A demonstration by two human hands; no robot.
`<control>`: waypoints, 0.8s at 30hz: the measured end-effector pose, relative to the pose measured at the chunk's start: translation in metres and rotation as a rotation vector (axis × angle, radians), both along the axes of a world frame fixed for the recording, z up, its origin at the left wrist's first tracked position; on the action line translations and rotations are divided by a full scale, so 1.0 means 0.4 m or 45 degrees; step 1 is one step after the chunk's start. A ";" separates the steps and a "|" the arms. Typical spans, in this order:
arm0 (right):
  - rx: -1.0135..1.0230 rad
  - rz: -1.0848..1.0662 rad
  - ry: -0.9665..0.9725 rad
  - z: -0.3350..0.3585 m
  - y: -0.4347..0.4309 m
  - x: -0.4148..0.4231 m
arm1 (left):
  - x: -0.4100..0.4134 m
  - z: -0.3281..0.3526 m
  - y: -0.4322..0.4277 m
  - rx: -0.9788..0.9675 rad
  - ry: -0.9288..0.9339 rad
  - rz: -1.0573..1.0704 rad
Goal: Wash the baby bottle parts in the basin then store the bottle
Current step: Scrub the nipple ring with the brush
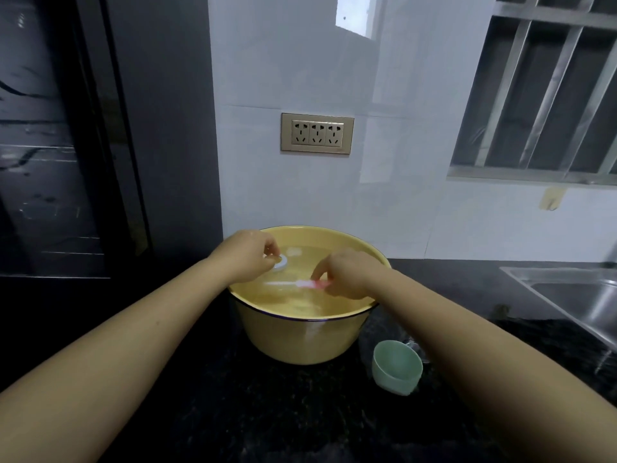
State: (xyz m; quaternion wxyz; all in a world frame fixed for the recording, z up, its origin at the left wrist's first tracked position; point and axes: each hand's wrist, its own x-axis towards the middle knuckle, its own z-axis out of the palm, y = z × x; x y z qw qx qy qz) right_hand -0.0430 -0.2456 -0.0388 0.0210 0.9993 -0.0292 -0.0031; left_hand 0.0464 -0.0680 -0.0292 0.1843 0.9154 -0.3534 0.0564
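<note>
A yellow basin full of water stands on the black counter. Over its left side my left hand pinches a small white ring-shaped bottle part at the water surface. Over the right side my right hand grips the pink handle of a thin brush, whose pale end points left across the water. A faint pale shape lies in the water behind the ring; I cannot tell what it is.
A mint-green cap-like cup lies tipped on the counter right of the basin, with something clear behind it. A steel sink is at the far right. A dark appliance stands at the left, a wall socket behind the basin.
</note>
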 end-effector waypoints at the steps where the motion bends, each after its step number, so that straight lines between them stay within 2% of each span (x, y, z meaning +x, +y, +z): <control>1: -0.013 0.000 -0.020 0.002 -0.004 -0.001 | 0.011 -0.003 -0.007 0.042 -0.013 0.004; 12: -0.193 -0.099 -0.399 -0.008 -0.037 -0.018 | 0.070 -0.040 -0.070 0.561 0.023 -0.020; 16: -0.264 -0.181 -0.415 -0.020 -0.047 -0.011 | 0.060 -0.038 -0.071 0.595 0.009 -0.020; 24: -0.375 -0.253 -0.420 -0.024 -0.046 -0.019 | 0.039 -0.028 -0.057 0.592 0.155 -0.095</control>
